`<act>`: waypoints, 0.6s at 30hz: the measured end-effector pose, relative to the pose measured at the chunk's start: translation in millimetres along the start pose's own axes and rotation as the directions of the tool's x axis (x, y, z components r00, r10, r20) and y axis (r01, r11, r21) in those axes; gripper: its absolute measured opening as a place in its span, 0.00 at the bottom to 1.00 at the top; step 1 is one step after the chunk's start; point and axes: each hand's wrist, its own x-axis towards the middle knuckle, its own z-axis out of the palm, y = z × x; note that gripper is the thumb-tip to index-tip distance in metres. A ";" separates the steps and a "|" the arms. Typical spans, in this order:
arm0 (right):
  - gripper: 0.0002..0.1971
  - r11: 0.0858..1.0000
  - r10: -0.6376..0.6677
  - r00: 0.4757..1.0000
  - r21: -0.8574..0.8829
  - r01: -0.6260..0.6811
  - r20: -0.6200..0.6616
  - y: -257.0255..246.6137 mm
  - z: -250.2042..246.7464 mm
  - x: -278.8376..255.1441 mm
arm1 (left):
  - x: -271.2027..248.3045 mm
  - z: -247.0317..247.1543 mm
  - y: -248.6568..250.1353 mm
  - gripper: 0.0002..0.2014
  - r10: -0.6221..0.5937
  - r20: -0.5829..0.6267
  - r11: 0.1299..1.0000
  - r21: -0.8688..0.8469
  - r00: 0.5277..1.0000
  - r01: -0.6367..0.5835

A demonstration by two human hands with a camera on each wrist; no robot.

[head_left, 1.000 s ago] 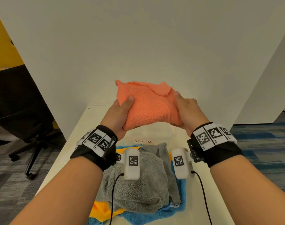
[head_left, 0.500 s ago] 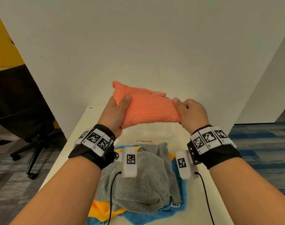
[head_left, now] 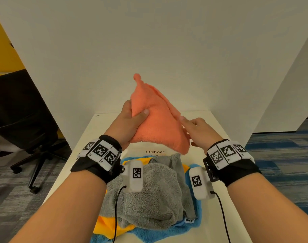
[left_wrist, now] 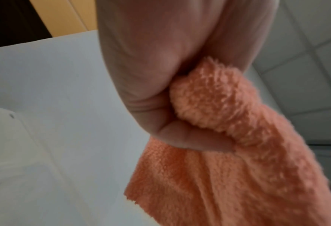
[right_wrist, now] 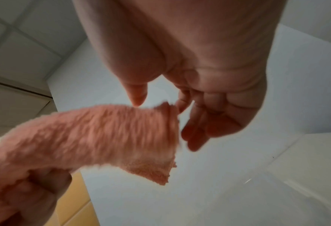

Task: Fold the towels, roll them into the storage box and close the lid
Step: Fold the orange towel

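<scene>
Orange towel [head_left: 158, 120], folded, is held in the air above the surface [head_left: 218, 130]. The left hand [head_left: 127, 123] grips its upper left end; the right hand [head_left: 197, 130], fingers [right_wrist: 195, 134] loosely spread, touches the right edge without gripping. The long axis slopes down towards the right hand.

The orange towel [head_left: 158, 123] is fluffy terry cloth, matt, its pile standing in short rough tufts along the rolled edge. Below it on the table, the grey towel [head_left: 149, 193] is a looped, coarser-looking cloth, also matt, lying on a blue towel [head_left: 167, 232] and a yellow towel [head_left: 106, 225] of softer, flatter nap. The table [head_left: 225, 216] under the grey towel looks smooth and matt white. The storage box [head_left: 155, 151], just behind the grey towel, looks like clear smooth plastic with a hand-lettered label. The wristbands [head_left: 104, 165] are black fabric carrying glossy printed marker tiles.
</scene>
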 end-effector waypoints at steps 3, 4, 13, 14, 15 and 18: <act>0.37 0.997 -0.071 0.997 -0.012 0.070 -0.022 -3.4 0.4 -5.5 | -2.1 -1.2 -0.6 0.23 0.038 0.126 0.972 0.227 0.991 -0.066; 0.39 0.993 -0.116 0.993 -0.002 0.116 -0.015 -5.7 0.3 -8.0 | -3.0 -1.3 -0.7 0.23 0.037 0.163 0.957 0.278 0.986 -0.082; 0.32 0.951 -0.306 0.928 0.018 0.309 0.215 -8.2 -2.2 -12.9 | -10.1 -8.6 4.4 0.30 -0.019 0.358 0.962 0.261 0.934 -0.081; 0.26 0.954 -0.283 0.937 -0.044 0.297 0.206 -5.4 -2.9 -10.0 | -10.3 -10.9 4.6 0.31 -0.022 0.356 0.961 0.267 0.934 -0.079; 0.22 0.953 -0.260 0.950 -0.111 0.280 0.171 -1.8 -3.8 -6.9 | -10.4 -12.9 5.3 0.33 -0.027 0.354 0.958 0.276 0.935 -0.077; 0.17 0.959 -0.199 0.979 -0.198 0.202 0.036 7.4 -7.4 2.6 | -10.1 -18.5 7.1 0.34 -0.056 0.355 0.947 0.316 0.933 -0.063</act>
